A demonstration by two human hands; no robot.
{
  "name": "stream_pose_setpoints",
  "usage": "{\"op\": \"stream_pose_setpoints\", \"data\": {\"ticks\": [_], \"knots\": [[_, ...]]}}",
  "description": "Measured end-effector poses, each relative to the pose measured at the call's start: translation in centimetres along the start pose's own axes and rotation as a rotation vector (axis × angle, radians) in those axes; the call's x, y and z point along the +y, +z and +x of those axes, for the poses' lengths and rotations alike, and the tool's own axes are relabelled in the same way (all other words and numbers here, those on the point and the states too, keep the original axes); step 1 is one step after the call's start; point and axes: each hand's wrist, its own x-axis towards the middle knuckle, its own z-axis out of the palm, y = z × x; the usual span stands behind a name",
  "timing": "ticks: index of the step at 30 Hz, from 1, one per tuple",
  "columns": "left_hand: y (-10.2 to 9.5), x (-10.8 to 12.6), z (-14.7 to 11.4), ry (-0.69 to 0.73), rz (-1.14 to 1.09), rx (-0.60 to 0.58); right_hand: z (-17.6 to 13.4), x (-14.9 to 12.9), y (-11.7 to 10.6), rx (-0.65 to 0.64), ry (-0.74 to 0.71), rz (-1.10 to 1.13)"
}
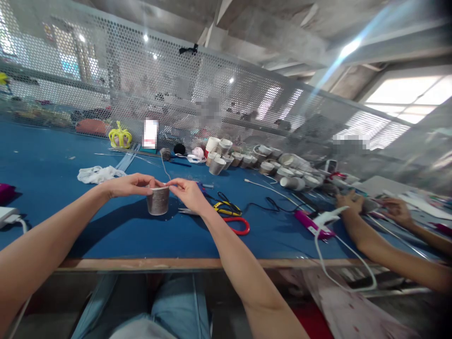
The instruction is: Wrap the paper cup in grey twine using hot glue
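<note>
A small grey-brown cup (pixel 157 201) stands upright on the blue table in front of me. My left hand (pixel 134 185) is closed on its rim from the left, with the thumb at the near side and fingers over the top. At the right of the rim, my right hand (pixel 188 192) pinches a thin grey yarn (pixel 164 165). That yarn leads back to a small grey yarn ball (pixel 165 154). Its end at the rim is hidden by my fingertips. Beside my right wrist lie red-handled scissors (pixel 240 226), partly covered by the forearm.
Yellow-handled cutters (pixel 228 207) lie right of my forearm. Several similar cups (pixel 217 165) crowd the back, before a perforated metal screen (pixel 169 89). White cloth (pixel 99 174), a yellow crown-shaped piece (pixel 120 136) and a phone (pixel 150 134) sit back left. A co-worker's hands (pixel 351 202) work at right, near cables.
</note>
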Motion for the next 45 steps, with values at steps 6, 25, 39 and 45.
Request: {"op": "stream_pose_setpoints", "data": {"ticks": [6, 25, 39, 45], "knots": [[-0.5, -0.6, 0.0, -0.014, 0.051, 0.045, 0.0, 0.0, 0.2, 0.005, 0.005, 0.009], [1.7, 0.0, 1.1, -0.07, 0.33, 0.314, -0.4, -1.9, 1.0, 0.033, 0.021, -0.018], [1.2, 0.1, 0.8, -0.096, 0.314, 0.29, -0.5, -2.1, 1.2, 0.021, 0.049, -0.017], [1.3, 0.1, 0.9, -0.097, 0.337, 0.28, -0.5, -2.3, 1.3, 0.02, 0.072, -0.005]]}}
